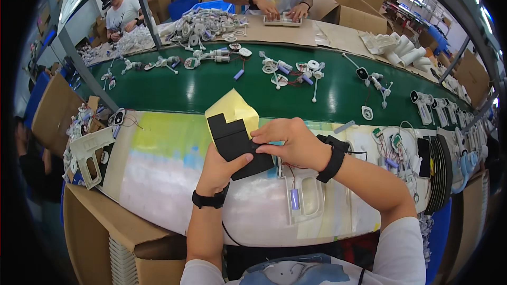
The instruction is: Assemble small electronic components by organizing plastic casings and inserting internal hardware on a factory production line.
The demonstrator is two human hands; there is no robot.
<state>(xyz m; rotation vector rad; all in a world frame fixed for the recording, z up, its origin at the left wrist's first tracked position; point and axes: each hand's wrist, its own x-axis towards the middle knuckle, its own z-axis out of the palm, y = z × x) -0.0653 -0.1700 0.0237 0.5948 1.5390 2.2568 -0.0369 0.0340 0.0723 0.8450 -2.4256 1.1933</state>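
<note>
Over the middle of the workbench, my left hand [216, 171] grips a sheet of black foam pads [231, 140] from below, its thumb lying across the lower part. The sheet's yellow backing paper [232, 105] shows bare at the top, where the black has a stepped edge. My right hand [290, 140] is closed in a pinch at the sheet's right edge, on a piece of the black foam. Under my right wrist lies a white plastic housing [316, 200] with a purple battery cell [294, 199] wired inside it, partly hidden by my hand and the sheet.
Beyond the bench runs a green conveyor belt [211, 92] carrying several wired assemblies. Circuit boards with wires [396, 141] and black foam strips [439, 174] lie at right. A white housing [91, 153] stands left, above a cardboard box [100, 216]. Two people work across the belt.
</note>
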